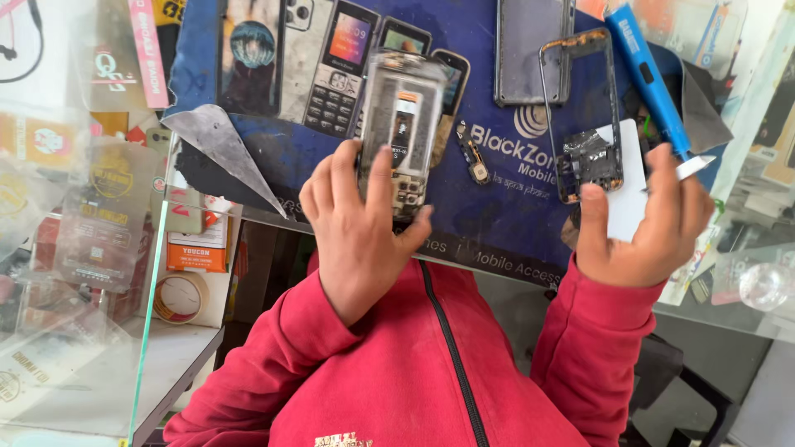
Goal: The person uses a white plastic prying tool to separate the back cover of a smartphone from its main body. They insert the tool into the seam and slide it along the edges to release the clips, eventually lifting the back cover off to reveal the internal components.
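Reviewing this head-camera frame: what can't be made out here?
- Left hand: holds a stripped phone; its lower end is hidden behind the fingers.
- Right hand: holds a blue tool; its top is cut off by the frame's upper edge.
- White card: partly hidden by the right hand.
- Small loose part on the blue mat: too small to identify.

Phone repair shop counter. Blue work mat [505,207] printed with handset pictures, bare phone frame [580,116], loose small part [474,157], blue tool [650,79] on top. Glass display counter [99,273] stocked with packaged accessories, probably screen protectors; reflections blur them.
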